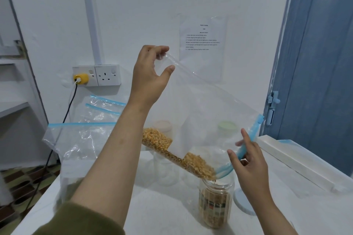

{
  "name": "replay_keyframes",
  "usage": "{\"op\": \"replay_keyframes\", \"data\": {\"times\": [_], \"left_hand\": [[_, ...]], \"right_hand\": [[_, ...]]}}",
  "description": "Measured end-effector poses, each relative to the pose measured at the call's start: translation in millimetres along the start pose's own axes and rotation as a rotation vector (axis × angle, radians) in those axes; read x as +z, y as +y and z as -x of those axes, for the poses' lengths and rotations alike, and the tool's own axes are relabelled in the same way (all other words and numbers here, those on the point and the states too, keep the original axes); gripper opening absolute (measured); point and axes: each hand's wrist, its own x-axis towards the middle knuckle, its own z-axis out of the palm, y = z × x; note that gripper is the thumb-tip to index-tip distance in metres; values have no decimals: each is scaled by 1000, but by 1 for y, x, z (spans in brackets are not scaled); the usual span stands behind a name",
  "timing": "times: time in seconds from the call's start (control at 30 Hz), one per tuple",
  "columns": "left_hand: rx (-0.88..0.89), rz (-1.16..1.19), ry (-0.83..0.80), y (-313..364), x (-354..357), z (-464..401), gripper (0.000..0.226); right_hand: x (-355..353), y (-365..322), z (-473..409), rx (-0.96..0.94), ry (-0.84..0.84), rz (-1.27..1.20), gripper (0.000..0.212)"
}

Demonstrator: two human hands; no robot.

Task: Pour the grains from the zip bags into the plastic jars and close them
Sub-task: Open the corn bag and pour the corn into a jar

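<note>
corn kernels (pixel 183 158) in tilted zip bag (pixel 206 105), both hands' fingers pinching it; open jar (pixel 214 204) below part-filled.

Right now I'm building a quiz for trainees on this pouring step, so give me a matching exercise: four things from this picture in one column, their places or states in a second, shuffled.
Things
1. clear zip bag of yellow grains
2. clear plastic jar
3. round pale blue lid
4. yellow plug

States
A. in the wall socket
B. flat on the white table, right of the jar
C. tilted, mouth down, held by both hands
D. upright, open, partly filled

Pairs: 1-C, 2-D, 3-B, 4-A
</note>
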Motion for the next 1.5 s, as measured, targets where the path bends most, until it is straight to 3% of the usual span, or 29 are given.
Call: {"op": "replay_keyframes", "data": {"times": [0.3,0.57,0.67,0.77,0.87,1.27,1.5], "left_hand": [[4,4,11,0,2,2,40],[13,8,10,2,4,4,40],[7,8,10,2,5,5,41],[9,5,11,2,5,5,41],[13,0,9,3,5,5,41],[12,-17,-18,8,7,9,41],[21,-25,-26,10,7,10,40]], "right_hand": [[3,-6,0,50,30,-28,63],[5,-5,-5,43,112,113,43],[5,-8,-8,-65,127,246,42],[6,-9,-17,-307,110,450,41],[12,-15,-31,-424,107,496,36],[39,-90,-92,-535,45,480,33],[42,-107,-107,-518,-164,387,38]]}}
